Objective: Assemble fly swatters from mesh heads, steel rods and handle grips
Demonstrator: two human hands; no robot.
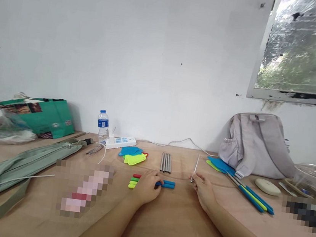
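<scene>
My left hand (148, 186) lies over a row of coloured plastic handles, its fingers curled down onto the blue handles (169, 185). Out from under its left side stick a red handle (136, 176), a green handle (134, 179) and a yellow handle (131, 186). In my right hand (201, 188) is a thin metal rod (196, 163), pinched near its lower end and pointing away from me. Several more metal rods (166, 163) lie side by side between and beyond my hands. Blue and yellow mesh swatter heads (133, 155) are piled to their left.
On the right lie fly swatters (252, 195) with blue and yellow handles, near a grey backpack (254, 145) and a beige oval case (267, 187). A power strip (122, 142), a water bottle (103, 125), a green bag (50, 118) and a grey-green strap bag (32, 160) stand or lie left.
</scene>
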